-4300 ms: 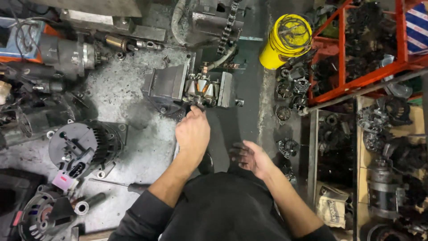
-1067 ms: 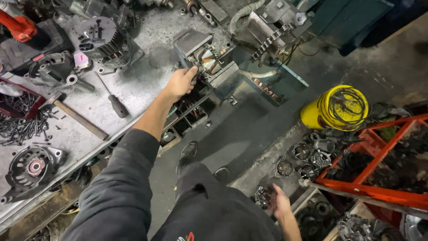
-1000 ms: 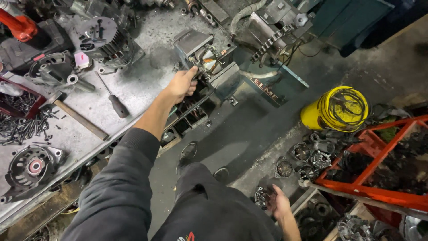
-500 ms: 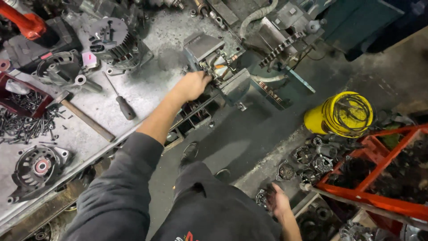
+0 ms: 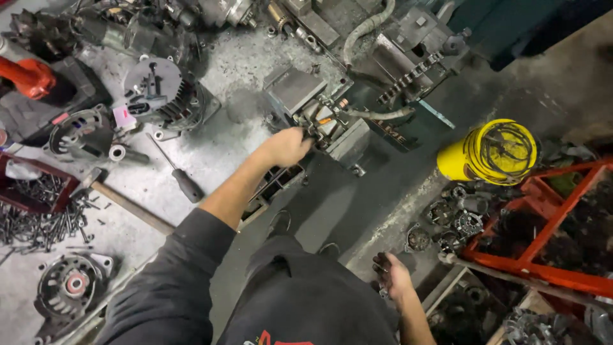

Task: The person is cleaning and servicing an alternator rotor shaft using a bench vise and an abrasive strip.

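the grey workbench (image 5: 223, 147) fills the upper left, gritty and crowded, and at its edge sits a blocky metal machine (image 5: 319, 118), the thing the left hand (image 5: 287, 145) is on. the machine's long axis runs from upper left to lower right, slanting away from the fingertips toward the dark floor, with its flat grey plate end above and left of the fingers and its open, copper-coloured middle just beyond them. the left fingers are curled together against the machine's near side, closed on some small part there, though what they pinch is too small to tell. a yellow bucket (image 5: 491, 152) stands well to the right of those fingers, beside a red metal rack (image 5: 543, 236) full of dark parts. left of the fingers lies a round alternator (image 5: 156, 92), and nearer to them a screwdriver (image 5: 175, 169) with a black handle, its shaft pointing up and left. a hammer (image 5: 124, 201) with a wooden handle lies lower left of that. the right hand (image 5: 393, 278) hangs low, well apart from the machine, fingers loosely bent around small dark pieces; how firmly it holds them i cannot tell.
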